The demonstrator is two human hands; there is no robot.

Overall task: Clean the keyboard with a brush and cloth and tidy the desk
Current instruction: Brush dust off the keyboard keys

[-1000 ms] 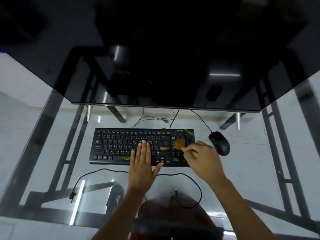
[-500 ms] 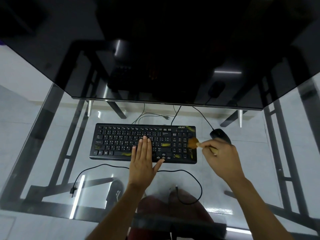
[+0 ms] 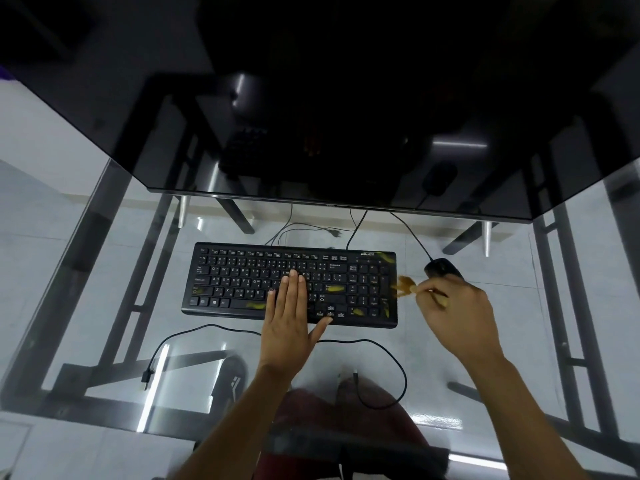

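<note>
glass table (image 3: pixel 104 306) over a pale floor carries everything, with a dark monitor (image 3: pixel 329 116) beyond the keyboard (image 3: pixel 242 282). keyboard lies flat at the middle, yellow bits scattered on its keys. left hand (image 3: pixel 289 327) rests flat on the keyboard's middle, fingers straight and together, thumb spread. right hand (image 3: pixel 457 317) is just off the keyboard's right end, its grip pinching a brush (image 3: pixel 407 285) whose bristles touch that end. mouse (image 3: pixel 441 268) sits right of the keyboard, partly behind the hand. loose cable (image 3: pixel 381 344) lies in front of the keyboard.
</note>
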